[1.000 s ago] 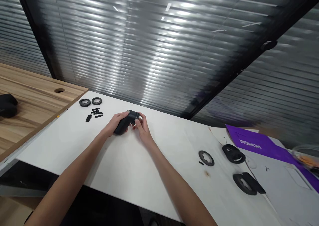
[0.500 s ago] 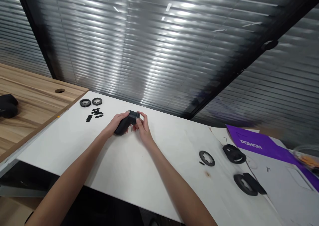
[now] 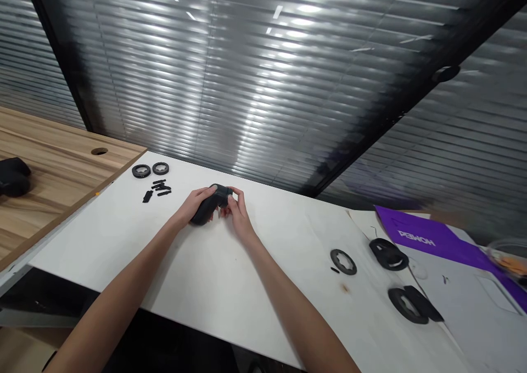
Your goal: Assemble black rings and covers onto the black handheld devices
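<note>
A black, angled handheld device (image 3: 206,207) with a thick rounded handle is held just above the white table, its exact kind unclear. Wrapped around the handle is my left hand (image 3: 196,200), thumb lying along the top. My right hand (image 3: 237,205) pinches the short head end with thumb and fingers. Some fingertips of both hands are hidden beneath the device. Beyond my left hand lie several small flat black pieces (image 3: 160,187), one darker black piece (image 3: 147,196), and two black rings, a left ring (image 3: 141,171) and a right ring (image 3: 160,168).
Right on the white table (image 3: 197,285) are a notched black ring (image 3: 343,262), a small black strip (image 3: 335,270), a round black part (image 3: 388,254) and another ring with a flat piece (image 3: 407,305). A purple-and-white box (image 3: 415,231) sits far right. Blinds (image 3: 247,88) rise behind.
Both hands and the device appear slightly further right and lower, while the whole view has shifted a little too. The grip on the device stays the same.
</note>
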A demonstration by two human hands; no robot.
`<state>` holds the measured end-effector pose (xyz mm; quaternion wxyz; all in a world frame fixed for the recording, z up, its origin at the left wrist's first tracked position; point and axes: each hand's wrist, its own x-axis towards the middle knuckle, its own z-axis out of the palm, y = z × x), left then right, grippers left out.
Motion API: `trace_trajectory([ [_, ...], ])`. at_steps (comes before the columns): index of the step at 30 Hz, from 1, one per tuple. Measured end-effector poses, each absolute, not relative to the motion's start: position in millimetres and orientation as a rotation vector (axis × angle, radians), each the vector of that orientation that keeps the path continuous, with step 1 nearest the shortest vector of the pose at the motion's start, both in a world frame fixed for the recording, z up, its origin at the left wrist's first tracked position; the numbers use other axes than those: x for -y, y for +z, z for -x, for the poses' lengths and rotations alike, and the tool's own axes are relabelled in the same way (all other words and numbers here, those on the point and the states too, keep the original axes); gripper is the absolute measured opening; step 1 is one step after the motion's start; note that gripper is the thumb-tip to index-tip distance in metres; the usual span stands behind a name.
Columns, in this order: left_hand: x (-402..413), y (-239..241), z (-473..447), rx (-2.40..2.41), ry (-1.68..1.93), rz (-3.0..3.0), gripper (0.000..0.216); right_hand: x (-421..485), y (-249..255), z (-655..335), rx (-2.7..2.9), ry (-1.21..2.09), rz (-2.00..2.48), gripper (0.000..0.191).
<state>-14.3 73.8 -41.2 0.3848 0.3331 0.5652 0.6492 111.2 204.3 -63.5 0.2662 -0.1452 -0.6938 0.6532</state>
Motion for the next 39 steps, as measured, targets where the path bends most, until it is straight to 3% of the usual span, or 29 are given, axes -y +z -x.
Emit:
trace_trajectory([
  [39, -77.4, -51.1, 16.1, -1.475, 1.8, -0.873, 0.059, -209.5, -65.7, -107.5, 1.697, 1.857, 0.418, 0.063],
])
